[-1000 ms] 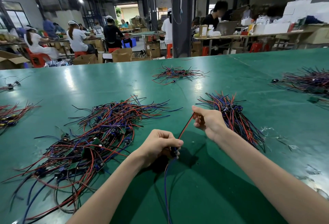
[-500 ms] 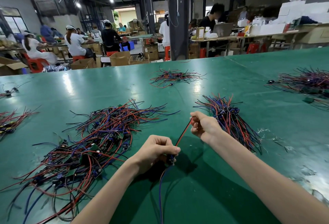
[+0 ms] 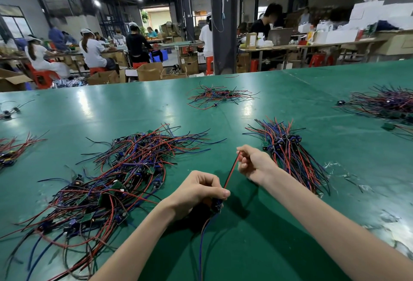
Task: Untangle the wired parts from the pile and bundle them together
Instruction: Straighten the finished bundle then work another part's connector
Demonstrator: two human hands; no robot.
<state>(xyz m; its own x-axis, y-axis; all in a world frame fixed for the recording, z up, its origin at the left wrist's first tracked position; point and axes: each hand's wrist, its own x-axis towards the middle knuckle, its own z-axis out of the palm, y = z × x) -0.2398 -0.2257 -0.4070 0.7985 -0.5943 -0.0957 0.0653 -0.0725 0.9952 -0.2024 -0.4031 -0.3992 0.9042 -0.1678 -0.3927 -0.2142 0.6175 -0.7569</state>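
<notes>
While the left hand (image 3: 196, 189) curled its fingers round a small dark-blue wired part (image 3: 217, 205), thumb pressed over the top, the right hand (image 3: 254, 164) pinched the far end of that part's thin red wire (image 3: 231, 171) between thumb and forefinger. The wire ran taut and slanted between the two hands. A thin blue wire (image 3: 202, 236) hung from the same part toward the near edge; a dark strand seemed to run beside it, though the shadow made that hard to tell. Both hands were held above the glossy green tabletop (image 3: 257, 247).

To the left of the left hand sprawled the big tangled pile of red, blue and black wired parts (image 3: 111, 182), small green circuit boards showing among them. Just beyond the right hand lay a sorted bundle of like parts (image 3: 288, 153), its wires roughly aligned and fanned at the far end.

Farther off sat a small loose tangle of wires (image 3: 220, 96) mid-table, a larger heap of wires (image 3: 386, 104) at the right edge, and a few red-wired pieces (image 3: 11, 148) at the left edge.
</notes>
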